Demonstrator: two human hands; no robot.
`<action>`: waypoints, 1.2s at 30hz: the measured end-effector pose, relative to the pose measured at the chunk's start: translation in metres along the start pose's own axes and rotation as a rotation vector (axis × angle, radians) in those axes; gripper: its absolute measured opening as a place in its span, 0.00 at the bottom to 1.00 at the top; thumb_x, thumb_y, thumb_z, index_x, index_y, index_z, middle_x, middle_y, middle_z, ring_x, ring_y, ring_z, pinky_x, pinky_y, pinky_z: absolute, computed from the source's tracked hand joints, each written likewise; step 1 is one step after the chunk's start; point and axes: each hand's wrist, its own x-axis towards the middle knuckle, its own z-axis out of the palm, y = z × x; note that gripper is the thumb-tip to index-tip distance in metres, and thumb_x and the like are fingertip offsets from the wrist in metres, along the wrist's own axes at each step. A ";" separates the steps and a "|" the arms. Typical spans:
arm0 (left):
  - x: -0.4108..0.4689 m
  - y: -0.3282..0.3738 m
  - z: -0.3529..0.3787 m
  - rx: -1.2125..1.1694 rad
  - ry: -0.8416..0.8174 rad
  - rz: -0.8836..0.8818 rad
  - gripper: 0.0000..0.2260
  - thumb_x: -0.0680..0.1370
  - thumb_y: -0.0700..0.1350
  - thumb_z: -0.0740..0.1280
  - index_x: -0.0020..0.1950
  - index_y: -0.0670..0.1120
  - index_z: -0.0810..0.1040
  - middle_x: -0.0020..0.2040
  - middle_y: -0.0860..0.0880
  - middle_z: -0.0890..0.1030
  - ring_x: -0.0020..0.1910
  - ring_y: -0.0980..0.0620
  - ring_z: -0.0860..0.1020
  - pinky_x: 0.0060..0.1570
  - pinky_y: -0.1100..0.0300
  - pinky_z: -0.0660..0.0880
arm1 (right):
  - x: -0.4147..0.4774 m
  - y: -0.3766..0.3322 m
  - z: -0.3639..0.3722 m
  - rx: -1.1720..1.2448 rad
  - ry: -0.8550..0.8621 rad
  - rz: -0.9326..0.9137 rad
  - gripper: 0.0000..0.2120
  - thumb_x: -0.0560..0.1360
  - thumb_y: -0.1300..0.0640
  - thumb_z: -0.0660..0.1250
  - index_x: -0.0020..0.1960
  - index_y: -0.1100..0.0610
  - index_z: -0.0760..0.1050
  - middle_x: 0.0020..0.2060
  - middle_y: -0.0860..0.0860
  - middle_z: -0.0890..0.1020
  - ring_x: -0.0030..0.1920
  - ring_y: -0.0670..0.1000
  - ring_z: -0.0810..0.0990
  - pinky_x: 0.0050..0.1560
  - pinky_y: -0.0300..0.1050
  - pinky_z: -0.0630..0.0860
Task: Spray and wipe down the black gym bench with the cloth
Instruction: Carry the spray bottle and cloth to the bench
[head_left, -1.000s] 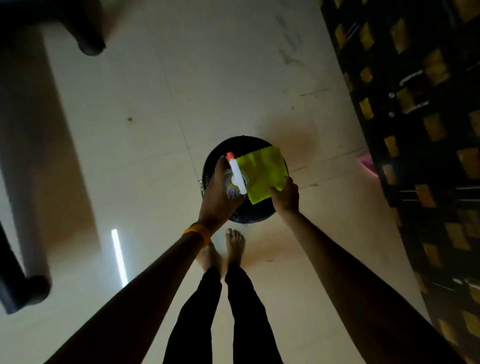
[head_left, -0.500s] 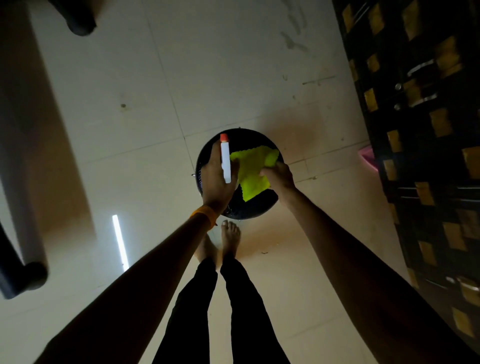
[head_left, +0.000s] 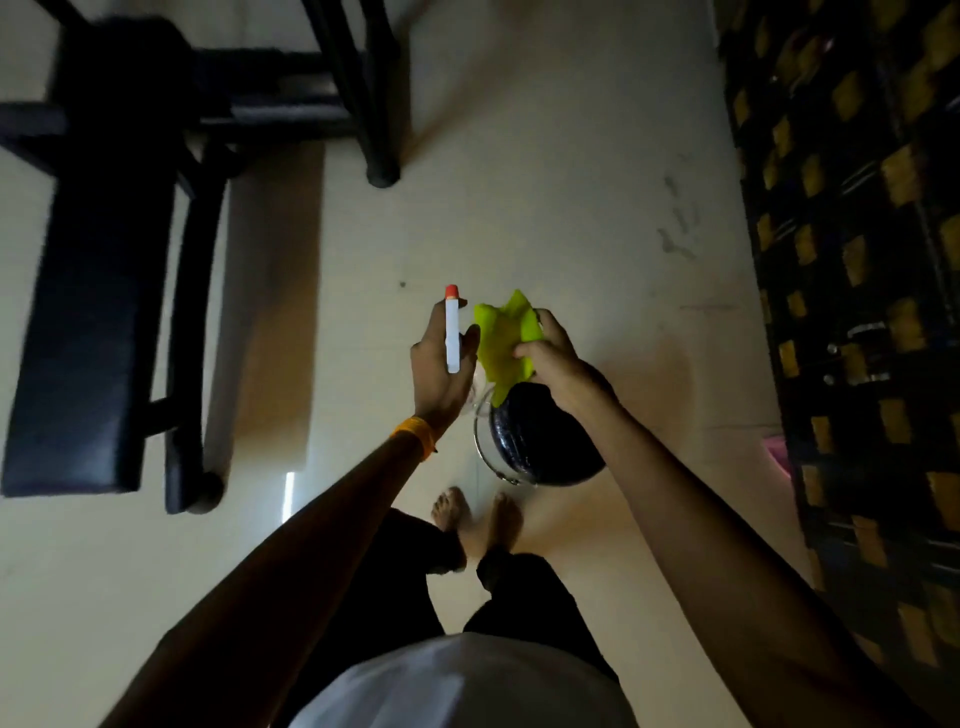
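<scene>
The black padded gym bench (head_left: 98, 291) lies at the left on its dark metal frame, an arm's length from both hands. My left hand (head_left: 441, 374) grips a spray bottle (head_left: 452, 332) with a white head and orange nozzle tip pointing up; the clear body is mostly hidden in the palm. My right hand (head_left: 550, 358) pinches a crumpled yellow-green cloth (head_left: 504, 338) just right of the bottle. Both hands hover above a black bucket (head_left: 540, 441).
The bucket stands on the pale tiled floor just ahead of my bare feet (head_left: 478, 514). A frame leg (head_left: 382, 171) of the bench rack ends on the floor ahead. A dark rack with yellow patches (head_left: 857, 260) fills the right side. A pink object (head_left: 776, 452) lies by it.
The view has swung left and up, bringing the bench into sight. Both hands rose away from the bucket, and the cloth went from spread flat to bunched in my right hand.
</scene>
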 end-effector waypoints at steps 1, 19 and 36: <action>0.006 0.000 -0.014 -0.006 0.047 -0.014 0.15 0.81 0.44 0.68 0.67 0.44 0.74 0.46 0.47 0.83 0.36 0.45 0.80 0.41 0.45 0.80 | 0.003 -0.014 0.015 0.002 -0.025 -0.012 0.22 0.72 0.69 0.62 0.63 0.53 0.72 0.57 0.56 0.80 0.60 0.61 0.79 0.50 0.55 0.82; 0.157 -0.095 -0.294 -0.076 0.566 -0.260 0.10 0.80 0.46 0.69 0.60 0.54 0.76 0.46 0.50 0.81 0.44 0.42 0.82 0.46 0.39 0.81 | 0.114 -0.183 0.358 -0.298 -0.341 -0.132 0.18 0.78 0.62 0.66 0.64 0.45 0.73 0.60 0.51 0.79 0.58 0.55 0.80 0.42 0.54 0.84; 0.361 -0.224 -0.429 0.100 0.919 -0.563 0.11 0.79 0.51 0.66 0.53 0.44 0.80 0.48 0.46 0.77 0.47 0.66 0.71 0.45 0.73 0.66 | 0.331 -0.300 0.592 -0.717 -0.614 -0.219 0.21 0.75 0.64 0.66 0.60 0.41 0.72 0.57 0.51 0.80 0.59 0.58 0.80 0.57 0.67 0.80</action>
